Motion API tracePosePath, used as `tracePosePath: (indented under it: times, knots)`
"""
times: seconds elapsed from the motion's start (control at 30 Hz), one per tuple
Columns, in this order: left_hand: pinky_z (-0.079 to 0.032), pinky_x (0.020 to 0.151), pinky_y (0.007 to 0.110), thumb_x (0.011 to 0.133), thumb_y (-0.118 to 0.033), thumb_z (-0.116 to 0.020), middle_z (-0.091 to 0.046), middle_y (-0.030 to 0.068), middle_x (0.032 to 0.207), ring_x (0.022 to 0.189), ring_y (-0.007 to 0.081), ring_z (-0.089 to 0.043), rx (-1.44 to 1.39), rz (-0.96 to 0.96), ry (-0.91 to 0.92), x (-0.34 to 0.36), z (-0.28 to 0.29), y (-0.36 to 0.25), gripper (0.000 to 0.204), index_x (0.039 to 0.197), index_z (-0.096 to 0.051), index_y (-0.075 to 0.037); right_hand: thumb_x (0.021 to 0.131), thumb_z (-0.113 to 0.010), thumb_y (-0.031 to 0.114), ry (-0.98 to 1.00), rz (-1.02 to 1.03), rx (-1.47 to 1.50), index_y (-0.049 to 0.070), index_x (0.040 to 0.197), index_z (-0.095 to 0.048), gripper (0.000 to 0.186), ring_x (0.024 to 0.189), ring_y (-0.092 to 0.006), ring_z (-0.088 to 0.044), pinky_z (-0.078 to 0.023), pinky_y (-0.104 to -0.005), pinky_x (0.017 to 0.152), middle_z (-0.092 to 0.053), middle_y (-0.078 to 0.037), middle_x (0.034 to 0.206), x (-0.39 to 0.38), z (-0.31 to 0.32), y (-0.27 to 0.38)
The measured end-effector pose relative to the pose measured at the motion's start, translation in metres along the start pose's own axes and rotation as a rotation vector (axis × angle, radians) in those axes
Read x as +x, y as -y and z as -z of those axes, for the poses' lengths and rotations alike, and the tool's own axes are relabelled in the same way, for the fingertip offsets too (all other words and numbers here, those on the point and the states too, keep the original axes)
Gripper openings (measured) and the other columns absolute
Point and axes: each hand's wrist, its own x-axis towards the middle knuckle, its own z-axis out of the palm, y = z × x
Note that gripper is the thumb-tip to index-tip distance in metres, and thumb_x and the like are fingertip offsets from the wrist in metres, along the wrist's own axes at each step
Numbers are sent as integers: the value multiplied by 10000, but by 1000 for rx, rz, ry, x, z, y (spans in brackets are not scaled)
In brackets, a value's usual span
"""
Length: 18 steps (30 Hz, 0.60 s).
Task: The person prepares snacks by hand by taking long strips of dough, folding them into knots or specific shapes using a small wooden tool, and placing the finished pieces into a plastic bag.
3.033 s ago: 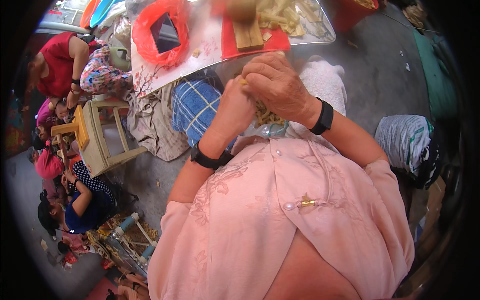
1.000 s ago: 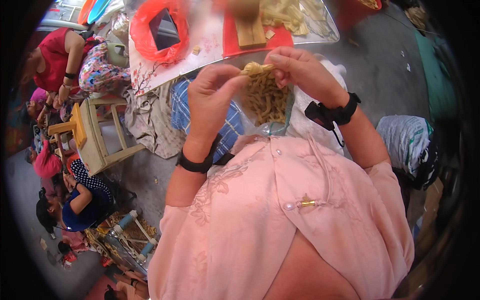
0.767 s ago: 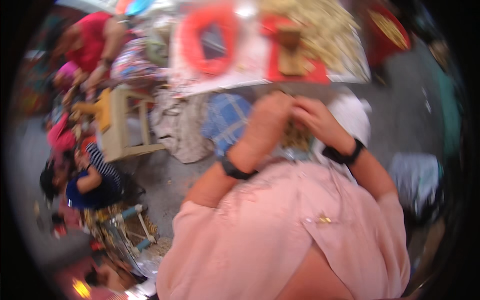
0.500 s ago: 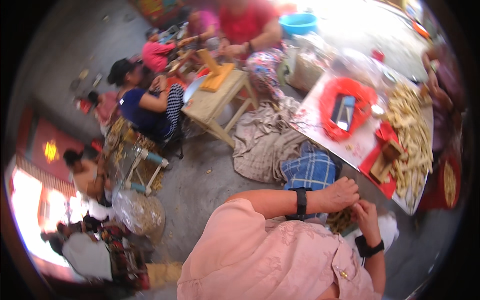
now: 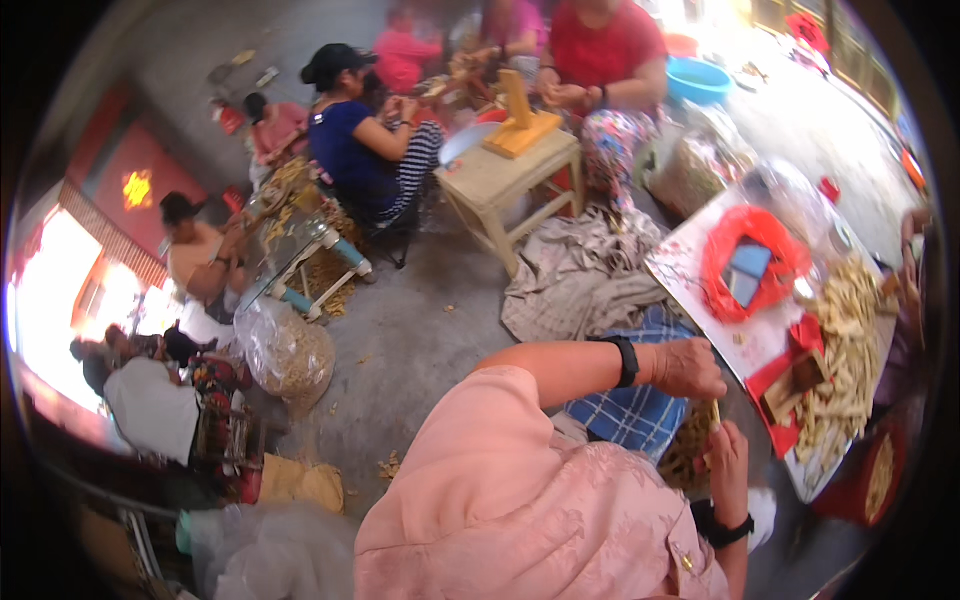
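My left hand (image 5: 688, 370), a dark band on its wrist, is closed with the fingers curled down. Below it my right hand (image 5: 728, 456), also banded at the wrist, is closed with its fingers pinched. A short, thin pale strip (image 5: 715, 412) spans the gap between them, and both hands grip it; its ends are hidden in the fingers. Beneath the hands lie brownish-yellow pieces (image 5: 685, 455), partly covered by my right hand and sleeve. A blue checked cloth (image 5: 640, 400) is spread beside my left forearm.
To the right, a white table (image 5: 700, 262) bears a heap of pale strips (image 5: 845, 350), a wooden block (image 5: 785, 395) on red cloth, and a red bag (image 5: 735, 300). Ahead stands a wooden stool (image 5: 510, 180). Several people sit working nearby; a filled clear bag (image 5: 285, 355) stands left.
My hands have drawn apart, the left slightly up and the right down, and the pale strip now shows between them. The whole view has shifted, moving the surroundings across the picture.
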Motion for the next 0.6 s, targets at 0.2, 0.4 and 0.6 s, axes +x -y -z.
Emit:
tracePosePath:
  times: [0.2, 0.4, 0.6]
  knots:
    - [-463, 577, 297, 890, -142, -523, -546, 52, 791, 681, 168, -572, -971, 513, -138, 22, -29, -16, 154, 1032, -541, -83, 960, -470, 229, -86, 43, 296, 57, 842, -519, 214, 544, -65, -464, -395, -208, 484, -473, 25, 660, 17, 24, -16]
    - [-414, 578, 183, 914, -140, -551, -542, -36, 826, 689, 28, -486, -1582, 715, 145, 65, -36, -23, 161, 1057, -534, -69, 912, -538, 202, -347, 104, 293, 65, 852, -543, 150, 567, -36, -437, -338, -185, 497, -488, 44, 674, 10, 68, -40]
    - [-407, 569, 173, 928, -156, -551, -513, -45, 758, 622, 27, -458, -1539, 693, 73, 93, -52, -10, 133, 1033, -576, -77, 899, -548, 198, -431, 92, 393, 72, 819, -542, 149, 529, -40, -437, -329, -191, 460, -496, 34, 636, 21, 87, -45]
